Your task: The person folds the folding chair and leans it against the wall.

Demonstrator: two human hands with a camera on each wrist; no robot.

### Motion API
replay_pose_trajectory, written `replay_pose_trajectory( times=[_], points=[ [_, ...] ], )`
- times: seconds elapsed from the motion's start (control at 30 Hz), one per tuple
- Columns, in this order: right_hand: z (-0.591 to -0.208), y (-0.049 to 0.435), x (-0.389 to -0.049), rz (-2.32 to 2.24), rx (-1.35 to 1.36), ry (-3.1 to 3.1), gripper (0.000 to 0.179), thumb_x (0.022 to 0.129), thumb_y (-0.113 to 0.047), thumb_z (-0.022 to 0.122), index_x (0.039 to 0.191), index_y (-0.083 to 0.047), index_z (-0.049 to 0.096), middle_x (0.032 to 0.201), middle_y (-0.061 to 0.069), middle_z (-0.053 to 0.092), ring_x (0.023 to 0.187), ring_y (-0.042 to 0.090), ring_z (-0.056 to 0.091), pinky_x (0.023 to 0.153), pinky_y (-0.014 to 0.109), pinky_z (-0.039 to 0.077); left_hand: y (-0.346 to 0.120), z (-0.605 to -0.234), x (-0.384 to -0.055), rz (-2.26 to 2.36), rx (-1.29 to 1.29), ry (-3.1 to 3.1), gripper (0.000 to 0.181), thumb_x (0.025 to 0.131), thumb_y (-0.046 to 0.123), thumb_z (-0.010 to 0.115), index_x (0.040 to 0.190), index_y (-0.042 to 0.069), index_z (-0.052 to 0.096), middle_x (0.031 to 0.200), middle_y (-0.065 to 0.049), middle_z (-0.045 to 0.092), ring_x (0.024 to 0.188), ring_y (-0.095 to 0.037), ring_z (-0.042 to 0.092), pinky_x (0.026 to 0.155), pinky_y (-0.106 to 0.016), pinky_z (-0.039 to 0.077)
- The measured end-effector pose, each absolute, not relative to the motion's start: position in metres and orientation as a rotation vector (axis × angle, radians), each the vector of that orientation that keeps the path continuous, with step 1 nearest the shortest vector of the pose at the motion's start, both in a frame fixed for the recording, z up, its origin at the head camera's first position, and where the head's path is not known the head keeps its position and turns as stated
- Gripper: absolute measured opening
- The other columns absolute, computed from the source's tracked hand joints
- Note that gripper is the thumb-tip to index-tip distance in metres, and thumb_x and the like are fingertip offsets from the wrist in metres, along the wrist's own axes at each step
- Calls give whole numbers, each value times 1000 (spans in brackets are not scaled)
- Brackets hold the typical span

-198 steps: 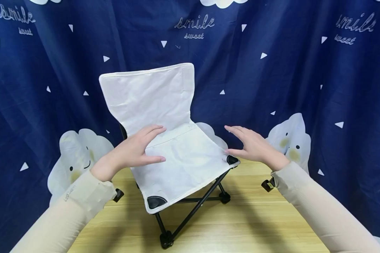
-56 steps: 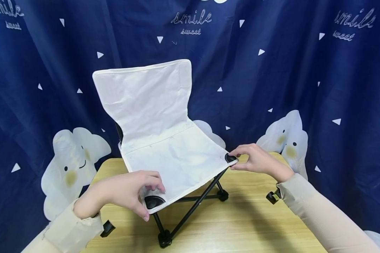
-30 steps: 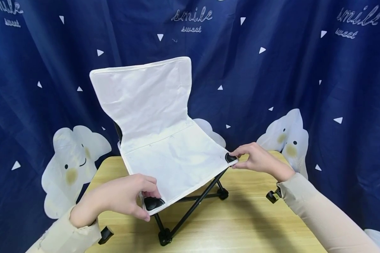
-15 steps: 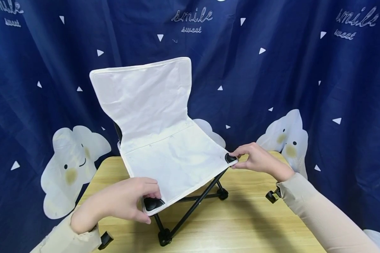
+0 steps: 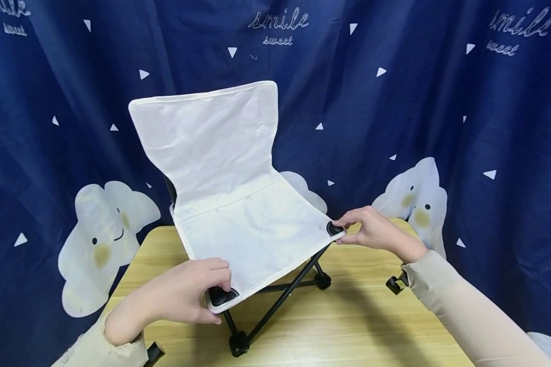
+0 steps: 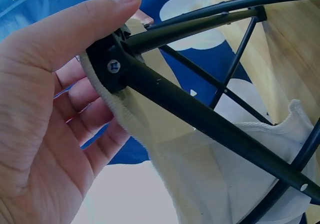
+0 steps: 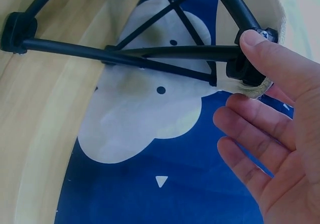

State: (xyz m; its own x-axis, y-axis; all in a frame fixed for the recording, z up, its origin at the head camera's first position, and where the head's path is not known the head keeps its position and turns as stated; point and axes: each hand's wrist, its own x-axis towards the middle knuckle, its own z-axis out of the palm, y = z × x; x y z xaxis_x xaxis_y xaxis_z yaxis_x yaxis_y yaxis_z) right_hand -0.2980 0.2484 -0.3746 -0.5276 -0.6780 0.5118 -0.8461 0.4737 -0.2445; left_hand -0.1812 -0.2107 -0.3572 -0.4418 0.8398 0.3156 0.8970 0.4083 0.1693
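A folding chair (image 5: 252, 229) with a white fabric seat and back stands unfolded on crossed black tube legs. My left hand (image 5: 188, 290) grips its near-left seat corner, fingers over the black corner patch (image 5: 221, 295) and thumb below. In the left wrist view that thumb lies against the black plastic joint (image 6: 112, 63) under the fabric. At the right front corner my right hand (image 5: 376, 232) pinches the other black patch (image 5: 334, 228). The right wrist view shows the thumb on the joint (image 7: 245, 66) beneath, with the lower fingers extended off the frame.
The chair stands on a wooden table (image 5: 349, 326) whose far edge meets a dark blue curtain (image 5: 395, 102) printed with clouds and triangles. A black foot (image 5: 239, 344) of the chair rests near the table's front. Small black clips (image 5: 395, 284) hang at the wrists.
Both hands were raised apart over the seat earlier and came down to its front corners. Since then the left fingers have closed in on their corner; the right hand has stayed put.
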Motion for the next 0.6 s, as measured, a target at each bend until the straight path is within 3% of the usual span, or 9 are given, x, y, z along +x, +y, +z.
replay_pose_trajectory(
  times=[0.17, 0.37, 0.6],
  points=[
    [-376, 248, -299, 683, 1284, -2354, 32, 73, -2, 98, 103, -3, 85, 93, 2, 83, 79, 13, 75, 70, 35, 63, -214, -365, -183, -538, -1543, -2353, 53, 62, 23, 105, 92, 24, 61, 91, 16, 54, 81, 4, 50, 73, -9, 45],
    [-377, 247, -299, 697, 1275, -2323, 33, 72, 0, 98, 102, 0, 85, 92, 6, 83, 76, 15, 75, 69, 18, 57, -217, -372, -186, -598, -1554, -2166, 47, 62, 20, 106, 93, 22, 70, 86, 12, 53, 82, 1, 50, 73, -8, 45],
    [-378, 246, -301, 717, 1263, -2324, 34, 72, 1, 98, 103, 2, 85, 92, 7, 84, 74, 12, 74, 67, 16, 55, -219, -372, -188, -653, -1570, -2135, 47, 62, 17, 105, 97, 20, 73, 85, 11, 55, 83, -2, 51, 74, -9, 46]
  ],
)
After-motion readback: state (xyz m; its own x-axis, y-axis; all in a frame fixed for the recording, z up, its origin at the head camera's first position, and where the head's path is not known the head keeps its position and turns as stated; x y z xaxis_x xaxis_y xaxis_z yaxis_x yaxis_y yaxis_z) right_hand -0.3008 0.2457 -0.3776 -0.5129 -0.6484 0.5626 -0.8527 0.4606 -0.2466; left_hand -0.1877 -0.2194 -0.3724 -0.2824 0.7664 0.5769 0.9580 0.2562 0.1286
